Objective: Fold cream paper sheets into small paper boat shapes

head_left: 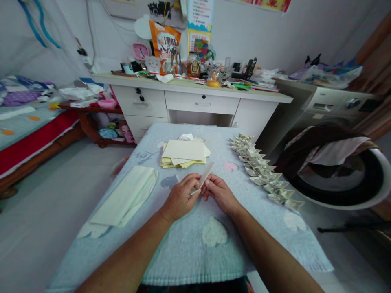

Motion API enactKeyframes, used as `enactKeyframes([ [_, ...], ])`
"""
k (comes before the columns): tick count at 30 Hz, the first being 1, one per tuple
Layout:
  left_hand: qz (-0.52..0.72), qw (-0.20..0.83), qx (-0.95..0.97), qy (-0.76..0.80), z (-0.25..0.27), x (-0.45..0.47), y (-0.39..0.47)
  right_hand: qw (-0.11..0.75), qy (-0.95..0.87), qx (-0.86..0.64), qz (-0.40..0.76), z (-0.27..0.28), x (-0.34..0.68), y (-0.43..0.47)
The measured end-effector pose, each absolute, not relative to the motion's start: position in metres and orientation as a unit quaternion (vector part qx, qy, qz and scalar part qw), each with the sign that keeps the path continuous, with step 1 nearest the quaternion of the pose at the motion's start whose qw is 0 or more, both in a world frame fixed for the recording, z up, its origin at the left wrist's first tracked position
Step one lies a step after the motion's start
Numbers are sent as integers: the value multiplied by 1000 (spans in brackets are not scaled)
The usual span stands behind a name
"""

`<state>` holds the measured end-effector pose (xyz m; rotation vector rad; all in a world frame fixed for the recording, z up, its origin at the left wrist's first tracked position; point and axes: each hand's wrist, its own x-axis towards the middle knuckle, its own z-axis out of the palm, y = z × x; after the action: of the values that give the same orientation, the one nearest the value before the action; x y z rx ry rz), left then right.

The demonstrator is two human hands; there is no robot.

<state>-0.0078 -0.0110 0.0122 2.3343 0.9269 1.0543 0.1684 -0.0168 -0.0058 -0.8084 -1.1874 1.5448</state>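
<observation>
While the left hand (181, 197) grips a strip (206, 174), the right hand (221, 193) pinches its edge, presumably for steadiness; the paper stack (183, 150) lies just beyond, probably for reach.

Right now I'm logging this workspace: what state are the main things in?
Paper strip: slanted, upper end free
Left hand: closed on the strip
Right hand: curled at the strip; grip unclear
Paper stack: loose, edges uneven
Pale bundle: folded, lying flat
Pointed paper pieces: folded, lined up
Middle drawer: shut
Washer door: open
</observation>
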Motion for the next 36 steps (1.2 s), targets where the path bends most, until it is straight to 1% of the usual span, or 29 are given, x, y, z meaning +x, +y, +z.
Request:
enactKeyframes([
  [6,367,226,841,328,11,-7,-13,495,-492,-340,630,-12,169,-16],
  [10,372,257,829,329,13,-9,-14,492,-491,-346,630,-9,168,-17],
  [12,379,287,817,327,16,-10,-14,490,-493,-350,629,-7,167,-18],
  [18,420,423,734,325,10,-9,-11,483,-505,-363,617,-4,165,-19],
  [30,430,415,722,348,6,-15,-5,480,-521,-358,609,-5,158,-18],
  [36,440,446,699,346,2,-16,-3,471,-531,-366,603,-8,157,-17],
])
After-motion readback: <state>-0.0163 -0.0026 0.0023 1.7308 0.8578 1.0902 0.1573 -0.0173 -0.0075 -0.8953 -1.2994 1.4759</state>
